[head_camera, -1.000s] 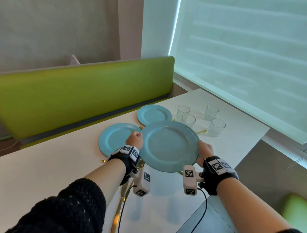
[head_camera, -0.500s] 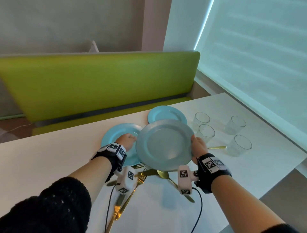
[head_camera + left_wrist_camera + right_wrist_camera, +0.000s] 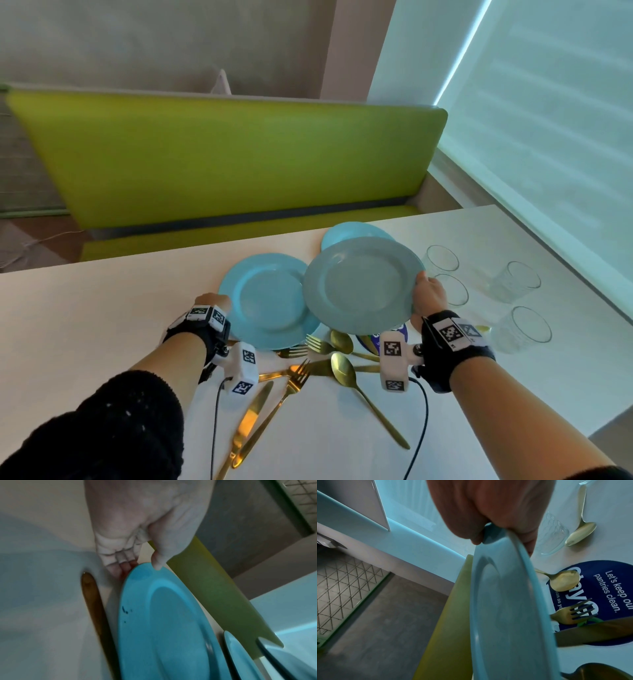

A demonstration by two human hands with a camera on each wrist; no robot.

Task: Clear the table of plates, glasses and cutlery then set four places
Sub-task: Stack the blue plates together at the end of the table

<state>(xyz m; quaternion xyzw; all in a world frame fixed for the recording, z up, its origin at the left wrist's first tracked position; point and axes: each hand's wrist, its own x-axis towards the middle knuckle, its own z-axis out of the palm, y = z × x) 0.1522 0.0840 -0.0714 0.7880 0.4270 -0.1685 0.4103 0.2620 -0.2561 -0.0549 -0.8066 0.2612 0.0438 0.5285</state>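
My right hand (image 3: 428,294) grips the right rim of a blue plate (image 3: 359,284) and holds it, slightly tilted, above the white table (image 3: 102,325). In the right wrist view the thumb and fingers of that hand (image 3: 477,534) pinch the rim of the plate (image 3: 505,601). My left hand (image 3: 214,303) is at the left rim of a second blue plate (image 3: 267,301) lying on the table. Its thumb (image 3: 157,562) lies on top of that plate's rim (image 3: 145,573) and its fingers (image 3: 123,566) reach under it. A third plate (image 3: 352,231) lies behind, partly hidden.
Several empty glasses (image 3: 517,281) stand at the right of the table. Gold forks (image 3: 291,380), spoons (image 3: 342,370) and a knife (image 3: 250,414) lie scattered in front of the plates, partly over a round blue sticker (image 3: 599,601). A green bench (image 3: 222,161) runs behind the table.
My left hand let go of the raised plate and moved left to the rim of the plate on the table. The right hand alone now holds the raised plate.
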